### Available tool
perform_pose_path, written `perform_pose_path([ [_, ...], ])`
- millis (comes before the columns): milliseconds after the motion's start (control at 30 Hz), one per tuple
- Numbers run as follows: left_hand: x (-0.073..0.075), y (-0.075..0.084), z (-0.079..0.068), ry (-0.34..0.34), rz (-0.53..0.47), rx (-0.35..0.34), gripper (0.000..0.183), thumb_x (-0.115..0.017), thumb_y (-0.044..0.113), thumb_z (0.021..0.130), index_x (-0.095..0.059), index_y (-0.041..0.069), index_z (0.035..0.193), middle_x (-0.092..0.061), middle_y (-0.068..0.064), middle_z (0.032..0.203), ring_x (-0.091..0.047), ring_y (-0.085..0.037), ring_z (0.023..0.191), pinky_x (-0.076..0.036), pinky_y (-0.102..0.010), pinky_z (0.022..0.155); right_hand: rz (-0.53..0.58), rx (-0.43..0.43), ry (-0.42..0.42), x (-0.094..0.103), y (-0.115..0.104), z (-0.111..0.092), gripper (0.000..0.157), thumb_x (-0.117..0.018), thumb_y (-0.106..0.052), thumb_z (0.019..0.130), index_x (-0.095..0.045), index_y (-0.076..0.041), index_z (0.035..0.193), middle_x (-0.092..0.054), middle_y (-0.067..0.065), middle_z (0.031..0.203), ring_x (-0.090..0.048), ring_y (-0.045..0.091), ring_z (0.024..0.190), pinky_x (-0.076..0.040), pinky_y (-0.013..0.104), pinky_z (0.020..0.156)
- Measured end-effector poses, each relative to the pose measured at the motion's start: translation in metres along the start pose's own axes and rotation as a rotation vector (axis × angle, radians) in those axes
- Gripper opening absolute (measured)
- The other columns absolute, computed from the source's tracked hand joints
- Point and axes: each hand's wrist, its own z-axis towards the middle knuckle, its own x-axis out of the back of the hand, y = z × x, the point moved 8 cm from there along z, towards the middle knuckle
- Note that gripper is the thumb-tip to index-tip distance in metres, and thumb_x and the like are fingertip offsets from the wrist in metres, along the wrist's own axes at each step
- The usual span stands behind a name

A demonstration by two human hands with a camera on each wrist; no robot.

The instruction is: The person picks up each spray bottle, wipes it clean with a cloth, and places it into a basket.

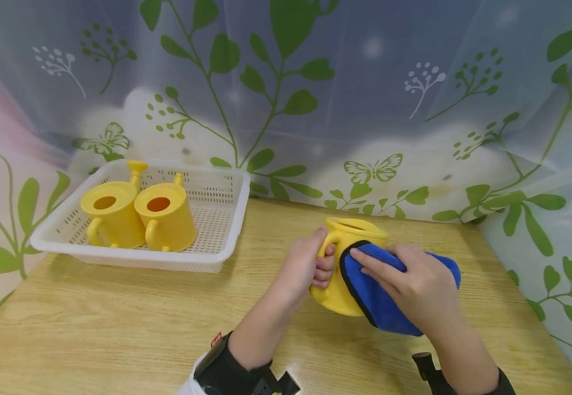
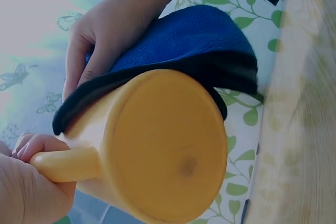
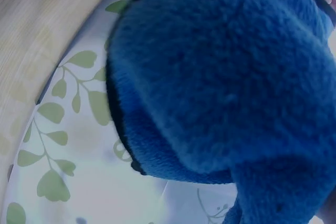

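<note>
A yellow toy watering can (image 1: 341, 285) is lifted and tilted over the table, its round base facing the left wrist view. My left hand (image 1: 310, 260) grips its handle (image 2: 65, 164), fingers curled round the loop. My right hand (image 1: 421, 288) holds a blue cloth (image 1: 384, 296) with black edging against the can's side, fingers lying over the fabric. A dark smudge (image 2: 188, 166) shows on the can's base. In the right wrist view the cloth (image 3: 226, 77) fills most of the picture and covers much of the can. The can's spout is hidden.
A white perforated plastic basket (image 1: 238, 216) stands at the back left of the wooden table (image 1: 132, 323). In it are two more yellow watering cans (image 1: 118, 219), side by side. A leaf-patterned curtain (image 1: 286, 109) hangs behind and along the right side.
</note>
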Motion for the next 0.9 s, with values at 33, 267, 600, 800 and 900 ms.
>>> perform_pose_path([
  [33,-0.001,-0.001,0.000,-0.007,0.011,0.004,0.039,-0.032,0.035,0.098,-0.036,0.011,0.067,-0.022,0.007,0.050,-0.019,-0.006,0.042,-0.017,-0.017,0.039,-0.012,-0.022,0.015,0.002,0.003,0.000,0.028,-0.046,-0.038,0.094,-0.066,-0.027,0.110,-0.054,0.009,0.069,-0.043,0.017,0.050,-0.036,0.029,0.041],
  [267,-0.003,-0.002,0.000,-0.020,0.004,0.023,0.040,-0.031,0.037,0.098,-0.035,0.012,0.067,-0.022,0.007,0.050,-0.018,-0.006,0.042,-0.018,-0.017,0.040,-0.026,-0.061,0.045,0.007,0.008,0.002,0.028,-0.047,-0.036,0.093,-0.066,-0.024,0.109,-0.053,0.011,0.069,-0.046,0.020,0.051,-0.038,0.032,0.041],
  [600,0.014,0.007,0.001,0.005,-0.117,-0.007,0.037,-0.028,0.035,0.099,-0.034,0.013,0.070,-0.021,0.010,0.049,-0.017,-0.003,0.041,-0.015,-0.016,0.039,0.117,0.087,0.018,-0.002,-0.013,0.004,0.028,-0.045,-0.033,0.095,-0.067,-0.021,0.108,-0.052,0.006,0.070,-0.040,0.014,0.054,-0.037,0.026,0.046],
  [800,0.024,0.016,0.002,0.033,-0.155,-0.047,0.038,-0.028,0.036,0.100,-0.036,0.013,0.070,-0.023,0.010,0.048,-0.019,-0.002,0.041,-0.016,-0.015,0.039,0.222,0.265,0.029,-0.004,-0.027,0.005,0.023,-0.047,-0.023,0.095,-0.068,-0.019,0.105,-0.048,0.001,0.067,-0.033,0.009,0.052,-0.031,0.019,0.047],
  [900,0.025,0.018,0.002,0.032,-0.139,-0.065,0.038,-0.028,0.035,0.100,-0.036,0.013,0.070,-0.023,0.010,0.049,-0.020,-0.003,0.041,-0.016,-0.015,0.039,0.248,0.297,0.030,-0.006,-0.029,0.004,0.022,-0.049,-0.025,0.095,-0.068,-0.019,0.104,-0.051,0.001,0.069,-0.037,0.009,0.051,-0.033,0.018,0.047],
])
